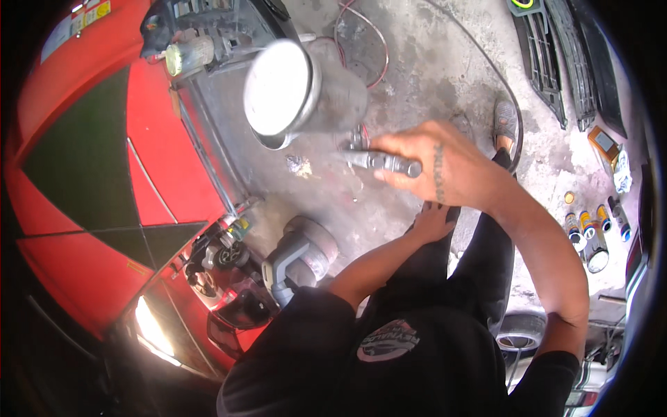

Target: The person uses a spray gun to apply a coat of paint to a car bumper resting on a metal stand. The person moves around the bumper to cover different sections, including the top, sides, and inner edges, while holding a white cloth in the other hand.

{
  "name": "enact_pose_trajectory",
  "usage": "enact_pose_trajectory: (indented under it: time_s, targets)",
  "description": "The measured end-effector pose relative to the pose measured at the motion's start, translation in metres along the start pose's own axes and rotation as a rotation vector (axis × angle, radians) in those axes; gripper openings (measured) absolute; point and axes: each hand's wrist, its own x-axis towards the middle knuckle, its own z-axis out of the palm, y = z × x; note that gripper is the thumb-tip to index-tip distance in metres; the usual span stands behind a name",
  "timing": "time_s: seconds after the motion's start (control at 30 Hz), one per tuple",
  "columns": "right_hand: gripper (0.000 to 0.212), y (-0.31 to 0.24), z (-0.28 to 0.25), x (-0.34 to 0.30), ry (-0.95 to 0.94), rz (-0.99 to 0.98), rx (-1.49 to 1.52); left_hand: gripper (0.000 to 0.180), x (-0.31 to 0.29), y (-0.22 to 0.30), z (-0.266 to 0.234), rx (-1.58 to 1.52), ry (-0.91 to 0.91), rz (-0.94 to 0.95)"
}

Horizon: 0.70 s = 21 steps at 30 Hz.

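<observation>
My right hand (438,163) is closed round the metal handle of a spray gun (382,161), held out in front of me above the floor. A large round cup (278,90) with a bright white face stands at the gun's far left end; the grey part beside it is smeared by motion. My left hand (436,224) lies on my left thigh, just below the right hand, holding nothing that I can see. Its fingers are spread on the dark trousers and partly hidden. To the left is a red car body (156,160) with a dark triangular area (83,153).
Stained concrete floor (410,62) carries a thin red hose (382,48) and a dark cable (479,52). Black grille pieces (556,62) lie at right, several small cans (587,226) below them. A grey curved part (278,267) and a pale round container (319,247) stand near the car.
</observation>
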Motion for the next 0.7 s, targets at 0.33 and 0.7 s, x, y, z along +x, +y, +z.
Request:
enact_pose_trajectory:
  time_s: [0.33, 0.7]
  targets:
    - [0.038, 0.031, -0.040, 0.050, 0.430, -0.062, -0.061, 0.098, -0.047, 0.012, -0.011, -0.003, -0.212, -0.237]
    - [0.041, 0.031, -0.015, 0.014, 0.046, 0.011, 0.092, 0.094, -0.032, 0.035, 0.007, 0.015, -0.171, -0.224]
